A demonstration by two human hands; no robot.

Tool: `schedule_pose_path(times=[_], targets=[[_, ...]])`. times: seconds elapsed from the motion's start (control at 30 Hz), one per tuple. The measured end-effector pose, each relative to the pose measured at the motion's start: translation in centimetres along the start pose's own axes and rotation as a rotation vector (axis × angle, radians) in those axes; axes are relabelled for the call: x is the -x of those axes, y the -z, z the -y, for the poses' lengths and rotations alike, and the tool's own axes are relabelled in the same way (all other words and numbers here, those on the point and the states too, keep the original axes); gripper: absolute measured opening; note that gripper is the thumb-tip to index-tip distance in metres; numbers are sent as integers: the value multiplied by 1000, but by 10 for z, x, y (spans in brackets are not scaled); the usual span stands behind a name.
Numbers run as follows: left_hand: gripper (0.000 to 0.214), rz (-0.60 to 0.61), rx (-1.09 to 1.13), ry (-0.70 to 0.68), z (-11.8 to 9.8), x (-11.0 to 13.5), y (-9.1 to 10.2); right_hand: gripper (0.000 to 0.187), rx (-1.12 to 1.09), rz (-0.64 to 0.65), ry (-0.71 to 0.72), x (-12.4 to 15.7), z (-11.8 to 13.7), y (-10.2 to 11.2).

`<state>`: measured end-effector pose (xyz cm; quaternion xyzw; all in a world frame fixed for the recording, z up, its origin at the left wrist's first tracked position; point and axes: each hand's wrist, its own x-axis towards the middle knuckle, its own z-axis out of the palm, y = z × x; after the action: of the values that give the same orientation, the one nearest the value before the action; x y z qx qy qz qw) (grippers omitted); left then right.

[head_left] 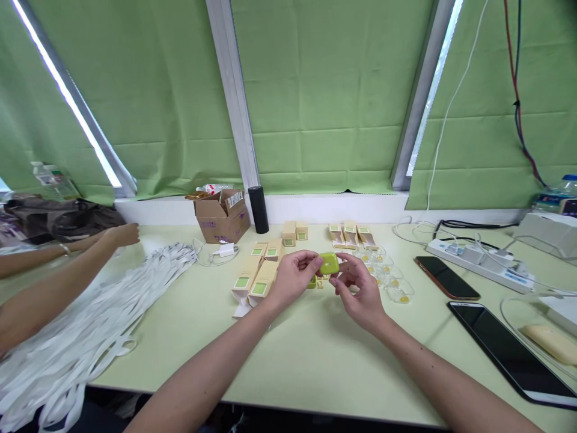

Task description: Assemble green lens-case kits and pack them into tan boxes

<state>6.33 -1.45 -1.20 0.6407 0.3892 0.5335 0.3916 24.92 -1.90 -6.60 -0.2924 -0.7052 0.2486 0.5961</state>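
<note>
A small green rounded case (329, 263) is held up between my two hands over the middle of the table. My left hand (295, 275) pinches its left side with thumb and fingers. On its right side, my right hand (359, 290) grips the edge, fingers curled. Partly hidden behind my left hand, another green piece (312, 282) lies on the table. Beige boxes with green labels (260, 281) lie just left of my left hand. Clear plastic pieces with yellow parts (393, 281) are spread to the right of my right hand.
Small boxes (295, 231) and opened boxes (350, 235) sit farther back, near a black cylinder (258, 209) and a cardboard carton (222, 216). Phones (446, 278) and a power strip (480, 264) lie right. White straps (103, 319) and another person's arms (58, 273) occupy the left.
</note>
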Motion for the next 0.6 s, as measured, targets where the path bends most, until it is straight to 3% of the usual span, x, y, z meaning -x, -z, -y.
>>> schedule_pose_path(times=[0.2,0.37,0.47,0.6], targets=[[63,25,82,87,13,13,-2,32,-36,-3,-82,-3,-1,0],[67,73,64,131,22,18,-2,40,-394,81,-241,-3,-5,-3],[64,69,-57,69,24,21,-2,46,-585,138,-347,-5,-3,-2],[42,-67,-293,-111,21,24,1,46,-657,113,-412,-7,0,0]])
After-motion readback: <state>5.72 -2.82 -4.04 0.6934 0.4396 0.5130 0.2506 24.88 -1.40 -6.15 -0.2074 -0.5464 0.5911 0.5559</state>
